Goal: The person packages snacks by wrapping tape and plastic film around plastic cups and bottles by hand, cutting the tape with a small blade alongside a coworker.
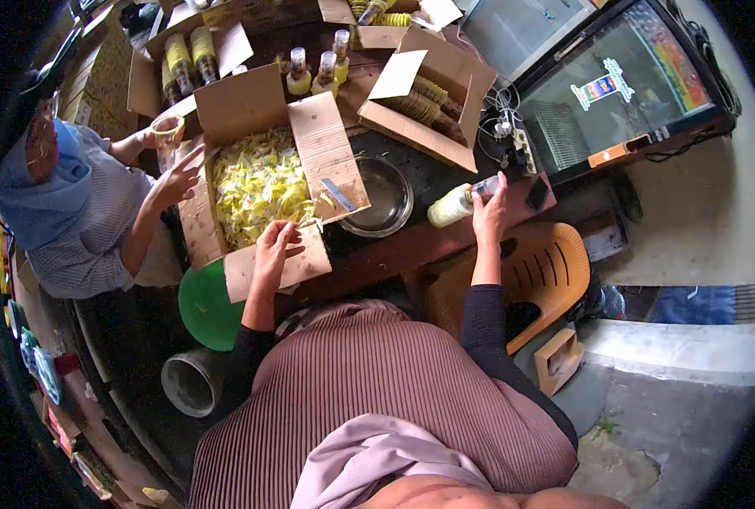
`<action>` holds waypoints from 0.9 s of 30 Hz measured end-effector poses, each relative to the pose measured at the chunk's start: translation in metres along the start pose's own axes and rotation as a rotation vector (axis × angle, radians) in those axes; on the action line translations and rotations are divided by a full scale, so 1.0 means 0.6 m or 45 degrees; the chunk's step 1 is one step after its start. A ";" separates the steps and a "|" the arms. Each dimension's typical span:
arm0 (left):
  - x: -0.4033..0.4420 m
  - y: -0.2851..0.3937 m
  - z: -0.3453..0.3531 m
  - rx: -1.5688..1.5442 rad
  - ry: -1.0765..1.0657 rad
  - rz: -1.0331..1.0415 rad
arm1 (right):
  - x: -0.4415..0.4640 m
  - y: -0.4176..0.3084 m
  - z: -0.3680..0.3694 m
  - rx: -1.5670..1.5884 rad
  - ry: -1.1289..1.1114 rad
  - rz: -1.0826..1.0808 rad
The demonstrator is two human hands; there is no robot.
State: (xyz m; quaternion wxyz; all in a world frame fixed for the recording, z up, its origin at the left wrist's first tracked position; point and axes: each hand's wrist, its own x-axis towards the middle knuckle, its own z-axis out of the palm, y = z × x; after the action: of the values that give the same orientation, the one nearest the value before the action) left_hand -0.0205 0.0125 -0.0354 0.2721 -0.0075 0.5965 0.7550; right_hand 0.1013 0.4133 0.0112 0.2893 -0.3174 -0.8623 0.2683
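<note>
An open cardboard box (pixel 210 219) holds a heap of yellow and white wrapped pieces. Over its near flap is my left hand (pixel 274 251), its fingers bent together near the box's edge; what they hold, if anything, is too small to make out. My right hand (pixel 489 212) is wrapped round the end of a clear plastic tube (pixel 483 187), whose other end joins a pale yellow roll (pixel 451 206) lying over the table edge. Between my hands stands a round glass bowl (pixel 378 197). A flat metallic strip (pixel 338 194) rests on the box's right flap.
A person (pixel 89 204) at the left holds a clear cup (pixel 167 140). Behind are capped bottles (pixel 299 75) and a box of yellow stacks (pixel 420 103). A glass-door cooler (pixel 623 85) stands right, an orange chair (pixel 547 263) below it, a green basin (pixel 203 305) at left.
</note>
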 end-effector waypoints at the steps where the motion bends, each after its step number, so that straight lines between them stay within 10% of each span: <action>1: -0.003 0.000 -0.005 -0.004 0.013 -0.003 | 0.000 0.003 0.002 0.002 -0.013 -0.005; 27: -0.002 0.012 -0.025 0.004 0.182 0.001 | -0.044 0.094 0.055 0.232 0.254 0.429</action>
State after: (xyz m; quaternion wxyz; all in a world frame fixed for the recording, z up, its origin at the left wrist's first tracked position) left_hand -0.0275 -0.0027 -0.0330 0.2283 -0.0609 0.6157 0.7518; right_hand 0.1181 0.4226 -0.0564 0.3517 -0.4547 -0.7363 0.3569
